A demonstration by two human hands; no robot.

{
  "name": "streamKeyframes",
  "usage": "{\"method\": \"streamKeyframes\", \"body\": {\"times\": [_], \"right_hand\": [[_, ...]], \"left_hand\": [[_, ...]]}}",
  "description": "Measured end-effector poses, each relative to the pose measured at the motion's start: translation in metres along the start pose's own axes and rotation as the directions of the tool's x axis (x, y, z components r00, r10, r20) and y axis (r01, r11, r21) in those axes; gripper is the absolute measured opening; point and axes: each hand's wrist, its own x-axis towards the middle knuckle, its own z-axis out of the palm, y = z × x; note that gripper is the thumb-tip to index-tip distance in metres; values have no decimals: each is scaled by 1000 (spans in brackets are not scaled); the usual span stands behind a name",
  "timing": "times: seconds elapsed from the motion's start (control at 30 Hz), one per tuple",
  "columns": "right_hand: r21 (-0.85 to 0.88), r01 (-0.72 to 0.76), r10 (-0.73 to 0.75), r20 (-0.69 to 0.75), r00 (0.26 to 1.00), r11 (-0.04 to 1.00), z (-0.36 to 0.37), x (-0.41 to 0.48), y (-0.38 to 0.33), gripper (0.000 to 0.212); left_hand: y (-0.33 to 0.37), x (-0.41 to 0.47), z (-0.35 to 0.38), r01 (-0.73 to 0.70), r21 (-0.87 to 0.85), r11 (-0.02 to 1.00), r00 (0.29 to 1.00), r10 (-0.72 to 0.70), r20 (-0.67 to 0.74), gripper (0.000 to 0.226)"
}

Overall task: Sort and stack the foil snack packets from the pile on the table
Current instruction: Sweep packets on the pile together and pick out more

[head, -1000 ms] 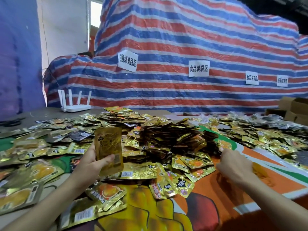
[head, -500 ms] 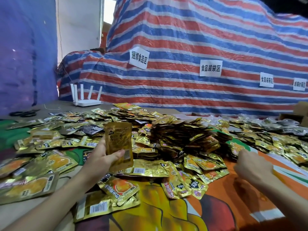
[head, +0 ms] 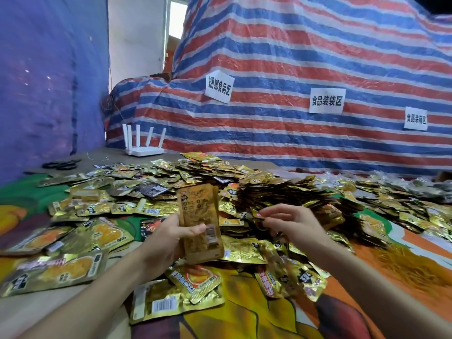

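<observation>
While the sorting stands mid-course, by this judgement, with most packets unstacked, entries run as follows.

Large packets (head: pixel 61 267): flat, glossy gold foil with orange print, lying loose at the left of the table (head: pixel 107 155).

Left hand (head: pixel 168 238): thumb and fingers clasp the held packet (head: pixel 199 226), upright just above the pile's near edge. It is a dull-gold rectangular film with a barcode low on its face. Whether it is one packet or several is unclear.

Right hand (head: pixel 297 223): fingers loosely curled over the pile (head: pixel 281 192), tips at a small pouch. A pinch cannot be confirmed.

Pile: crinkled, slippery-looking dark-gold pouches, heaped edge-on.

Next move, as judged: lift one matching pouch, square its edges, add it to the left hand's holding.
</observation>
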Motion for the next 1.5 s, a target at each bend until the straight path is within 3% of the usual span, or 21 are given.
{"method": "streamKeyframes", "body": {"times": [0.13, 0.23, 0.43, 0.57, 0.63, 0.7, 0.77, 0.93, 1.0, 1.07, 1.13, 1.23, 1.33, 1.5], "right_hand": [[270, 15, -39, 83, 996, 963, 68, 24, -13, 22], [356, 26, -61, 87, 994, 934, 99, 39, -20, 16], [113, 265, -268, 7, 963, 958, 108, 45, -11, 11], [56, 206, -212, 155, 965, 977, 98, 44, -1, 11], [314, 55, -147, 277, 950, 948, 91, 43, -3, 14], [586, -125, -158, 409, 899, 801, 83, 43, -8, 13], [719, -236, -215, 475, 853, 654, 76, 44, -10, 9], [905, -372, -304, 421, 854, 208, 67, 40, -7, 9], [913, -393, -321, 407, 855, 109, 66, 40, -6, 19], [913, -364, -294, 404, 866, 182, 68, 39, -7, 32], [890, -299, -253, 394, 883, 343, 73, 40, -9, 37], [858, -209, -237, 350, 906, 469, 77, 42, -10, 44], [799, -100, -193, 261, 946, 593, 76, 44, -7, 55], [640, 18, -192, 203, 960, 768, 85, 36, -8, 67]], "left_hand": [[-1, -1, -2, 27, -153, 988, 1000, -27, 5, 45], [2, 1, -7, 19, -246, 969, 999, -29, -36, 40], [2, 6, -13, 32, -121, 992, 980, -55, -191, 47], [7, 2, -14, 45, -238, 970, 991, -75, -115, 32], [9, 1, -17, 70, -336, 939, 995, -89, -41, 24], [10, 1, -21, 80, -395, 915, 996, -87, 1, 24], [11, 0, -24, 73, -413, 908, 997, -65, 34, 24], [10, -5, -14, 98, -329, 939, 982, -38, 183, 22], [8, -5, -11, 131, -296, 946, 971, -63, 231, 27], [6, -3, -10, 136, -272, 953, 965, -65, 253, 31], [4, -2, -9, 132, -253, 958, 969, -71, 235, 32], [3, 1, -9, 63, -230, 971, 997, -50, 63, 29], [3, 3, -12, -6, -142, 990, 993, -11, -116, 42], [-7, 5, -16, 5, 140, 990, 975, 26, -223, 47]]}}
